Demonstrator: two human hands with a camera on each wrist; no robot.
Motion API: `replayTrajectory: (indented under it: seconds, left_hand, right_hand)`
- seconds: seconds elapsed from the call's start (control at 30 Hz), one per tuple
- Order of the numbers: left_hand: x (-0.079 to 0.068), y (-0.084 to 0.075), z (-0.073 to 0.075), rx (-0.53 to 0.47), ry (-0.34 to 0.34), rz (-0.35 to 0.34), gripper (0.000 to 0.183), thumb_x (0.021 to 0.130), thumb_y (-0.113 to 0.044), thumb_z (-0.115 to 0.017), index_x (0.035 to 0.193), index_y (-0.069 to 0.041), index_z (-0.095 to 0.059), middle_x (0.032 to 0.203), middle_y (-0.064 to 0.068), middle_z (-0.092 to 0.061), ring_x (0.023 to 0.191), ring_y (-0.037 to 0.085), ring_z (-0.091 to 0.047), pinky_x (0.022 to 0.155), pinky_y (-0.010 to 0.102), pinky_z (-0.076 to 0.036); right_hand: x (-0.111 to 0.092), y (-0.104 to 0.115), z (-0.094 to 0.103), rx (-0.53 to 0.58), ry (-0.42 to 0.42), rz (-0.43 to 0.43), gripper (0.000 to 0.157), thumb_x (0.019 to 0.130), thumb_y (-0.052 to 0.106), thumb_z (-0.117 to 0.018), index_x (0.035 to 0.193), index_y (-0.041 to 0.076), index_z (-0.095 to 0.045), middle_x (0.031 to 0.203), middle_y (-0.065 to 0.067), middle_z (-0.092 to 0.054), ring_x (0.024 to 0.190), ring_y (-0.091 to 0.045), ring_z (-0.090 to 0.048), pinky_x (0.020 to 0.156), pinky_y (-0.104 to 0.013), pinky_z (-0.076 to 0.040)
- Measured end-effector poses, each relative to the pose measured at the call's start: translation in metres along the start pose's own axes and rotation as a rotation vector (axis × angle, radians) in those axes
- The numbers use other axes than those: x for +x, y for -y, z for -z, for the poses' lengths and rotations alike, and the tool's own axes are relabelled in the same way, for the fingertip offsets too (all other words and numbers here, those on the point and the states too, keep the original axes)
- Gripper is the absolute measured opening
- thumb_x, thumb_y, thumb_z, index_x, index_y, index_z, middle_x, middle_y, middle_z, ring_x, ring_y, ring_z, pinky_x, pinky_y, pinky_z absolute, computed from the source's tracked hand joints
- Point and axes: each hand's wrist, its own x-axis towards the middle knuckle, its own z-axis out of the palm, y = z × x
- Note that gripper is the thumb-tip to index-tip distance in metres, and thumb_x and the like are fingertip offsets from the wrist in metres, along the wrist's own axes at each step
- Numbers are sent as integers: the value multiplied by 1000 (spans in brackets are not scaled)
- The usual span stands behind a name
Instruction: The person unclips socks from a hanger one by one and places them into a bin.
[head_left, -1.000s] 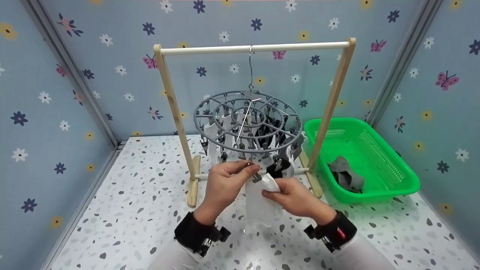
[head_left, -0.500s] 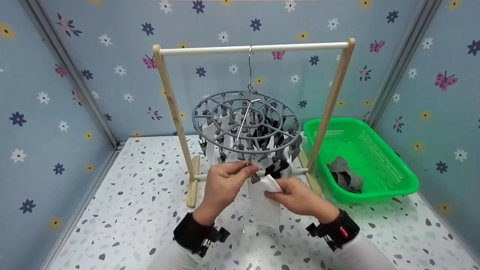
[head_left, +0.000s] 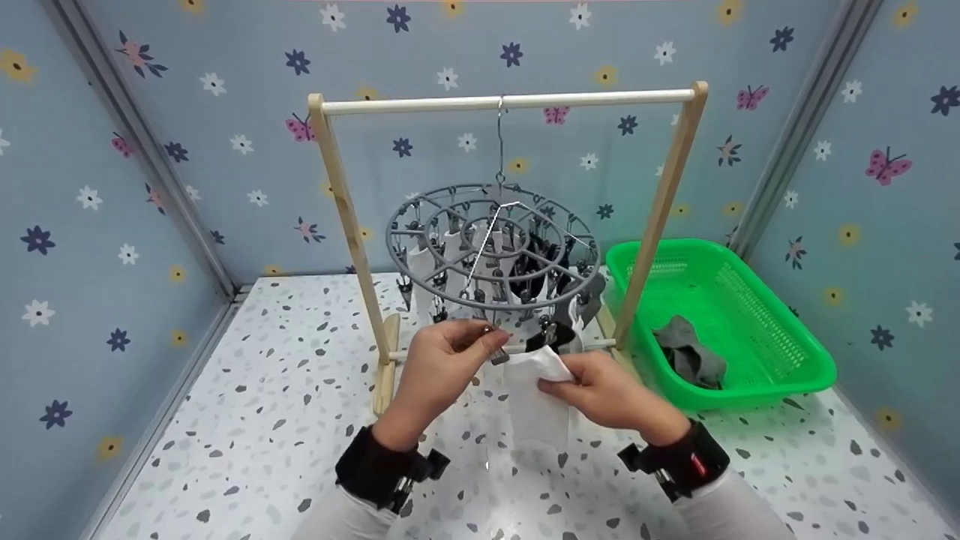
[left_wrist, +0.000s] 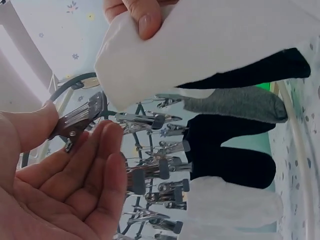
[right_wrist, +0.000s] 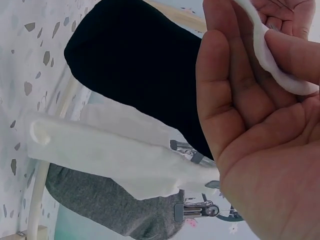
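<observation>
My left hand (head_left: pixel 442 364) pinches a small grey metal clip (left_wrist: pixel 80 116) between thumb and fingers, below the front rim of a round grey drying hanger (head_left: pixel 517 307). My right hand (head_left: pixel 611 390) grips a white sock (head_left: pixel 536 405) by its opening, and the rest of it hangs down. In the left wrist view the clip's tip is right at the sock's edge. Close behind the right hand hangs a black sock (right_wrist: pixel 130 60). Another white sock (right_wrist: pixel 110 155) and a grey sock (right_wrist: pixel 115 200) hang from clips beside it.
A wooden stand (head_left: pixel 349 217) carries the hanger by a hook on its top bar. To the right stands a green basket (head_left: pixel 825 367) with a dark grey cloth item (head_left: pixel 690 352) inside. Several other clips and socks hang around the ring. Patterned walls enclose the speckled table (head_left: pixel 270 465).
The left hand and clip have shifted slightly left, while the right hand and white sock moved slightly right. The clip overlapped the sock's top earlier; now it sits at its left edge.
</observation>
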Motion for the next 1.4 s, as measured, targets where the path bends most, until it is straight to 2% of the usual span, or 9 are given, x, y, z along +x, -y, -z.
replayTrajectory:
  seconds: [0.2,0.43,0.57,0.7,0.87,1.0,1.1,1.23,1.4]
  left_hand:
    - [-1,-5,7,49,11,20,33,102,-25,-83,126,-3,-82,110,4,-83,96,19,-78,91,36,-65]
    - [-7,-20,19,192,-21,-4,43,102,-32,-83,134,-5,-78,121,5,-82,105,22,-77,95,47,-64]
    - [-9,-27,24,348,-110,-124,32,103,-29,-83,124,-5,-82,114,4,-84,98,23,-78,90,46,-63]
    - [-10,-30,27,487,-274,-309,15,101,-21,-84,99,-7,-81,88,1,-78,76,18,-71,71,38,-59]
    - [-6,-26,25,484,-420,-520,25,98,-12,-84,82,-7,-65,76,3,-58,72,22,-53,66,33,-45]
    - [-1,-22,21,492,-440,-633,14,98,-13,-83,97,-2,-74,98,11,-67,91,33,-57,85,41,-47]
    - [2,-18,19,534,-423,-681,20,97,-13,-82,114,-1,-79,122,16,-71,111,38,-61,99,48,-50]
    - [4,-13,18,581,-396,-703,29,96,-11,-80,124,-3,-80,140,18,-70,128,40,-62,112,51,-50]
    - [5,-9,17,581,-403,-693,31,97,-11,-79,126,-2,-80,144,21,-69,137,41,-61,121,52,-47]
  right_hand:
    - [-2,1,4,-55,-28,31,14,103,19,-81,92,11,-81,76,8,-67,67,-6,-55,60,-27,-50]
    - [-7,7,11,14,1,44,12,105,15,-79,96,7,-80,80,6,-65,72,-9,-56,65,-27,-51]
    - [-8,11,17,22,0,55,11,105,14,-79,98,7,-81,84,3,-70,76,-10,-59,69,-28,-54]
    - [-9,12,24,34,-16,86,6,104,9,-78,100,7,-82,89,0,-76,80,-9,-64,71,-29,-59]
    - [-12,13,32,44,-35,101,7,104,6,-78,107,7,-84,94,-2,-80,81,-8,-67,72,-29,-59]
    - [-15,14,39,97,-41,83,12,105,5,-76,114,2,-83,102,-8,-83,87,-10,-74,75,-29,-63]
    - [-16,15,46,119,-61,69,14,104,3,-76,117,-1,-82,104,-12,-83,88,-12,-76,76,-29,-65]
    - [-19,13,55,135,-100,61,14,103,-1,-75,116,-4,-81,101,-14,-82,81,-11,-74,69,-26,-63]
    - [-22,7,68,186,-194,74,11,101,-8,-74,111,-9,-79,98,-14,-81,81,-9,-75,67,-23,-63]
